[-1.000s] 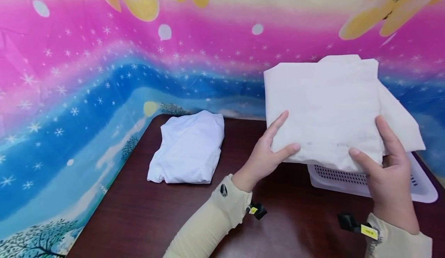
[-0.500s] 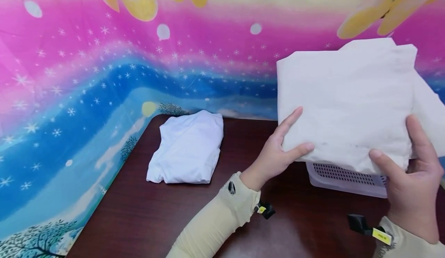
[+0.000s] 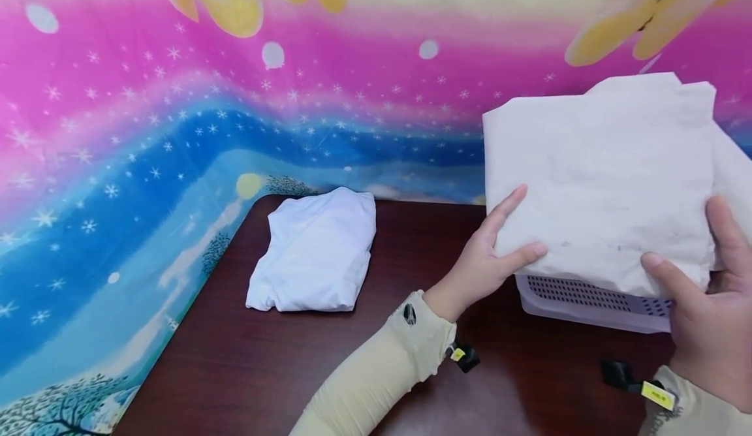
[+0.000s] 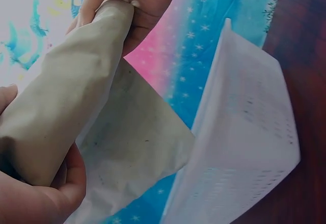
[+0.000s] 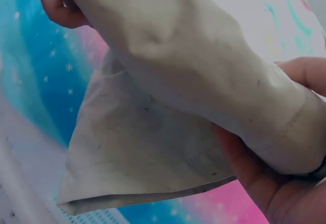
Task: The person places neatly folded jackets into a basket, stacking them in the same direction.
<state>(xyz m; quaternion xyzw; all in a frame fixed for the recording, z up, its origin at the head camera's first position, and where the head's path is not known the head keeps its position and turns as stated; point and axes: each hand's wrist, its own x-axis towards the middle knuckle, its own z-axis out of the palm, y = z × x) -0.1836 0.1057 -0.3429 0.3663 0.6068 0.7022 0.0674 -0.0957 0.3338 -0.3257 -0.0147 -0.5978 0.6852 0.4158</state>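
In the head view, a folded white shirt is held up by both hands over the white basket, at the right. My left hand grips its lower left edge, thumb in front. At the lower right corner my right hand pinches it, thumb in front too. A hemmed, sleeve-like flap hangs loose below the fold in the left wrist view, its tip overlapping the basket. In the right wrist view the flap's open hem shows dark inside.
A second folded white garment lies on the dark wooden table, left of the hands. Behind the table hangs a colourful printed cloth, right at its back edge. The shirt hides most of the basket.
Both hands have carried the shirt to the right, rising at first and then sinking slightly. The garment on the table has stayed put.
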